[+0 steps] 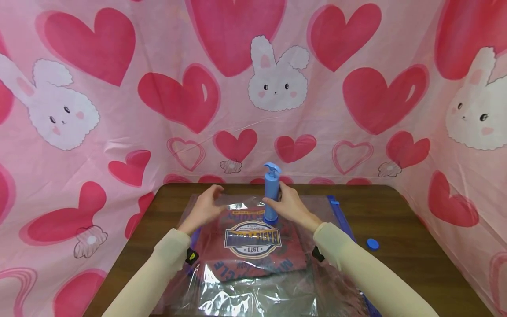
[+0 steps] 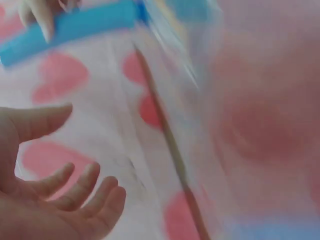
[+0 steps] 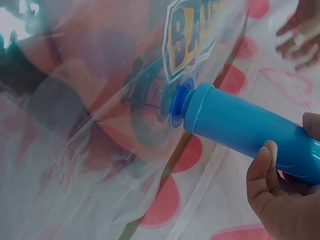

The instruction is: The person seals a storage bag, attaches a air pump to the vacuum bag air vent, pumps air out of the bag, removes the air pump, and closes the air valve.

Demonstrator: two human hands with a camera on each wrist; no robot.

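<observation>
A light blue hand pump [image 1: 271,190] stands upright over a clear plastic storage bag [image 1: 257,297] on the table. My right hand [image 1: 292,206] grips its barrel, fingers and thumb wrapped round it. In the right wrist view the pump's lower end meets a round blue valve [image 3: 178,104] on the bag. Inside the bag lies a folded dark red garment [image 1: 211,242] with a printed badge reading 1973. To the left of the pump, my left hand [image 1: 203,209] hovers above the bag's upper left part, fingers spread and loosely bent, holding nothing.
A round blue cap [image 1: 372,244] lies on the dark wooden table [image 1: 412,264] at the right. Along the bag's right side runs a blue seal strip [image 1: 343,220] with a small slider [image 1: 335,202]. A pink curtain [image 1: 237,110] with hearts and rabbits surrounds the table's back and sides.
</observation>
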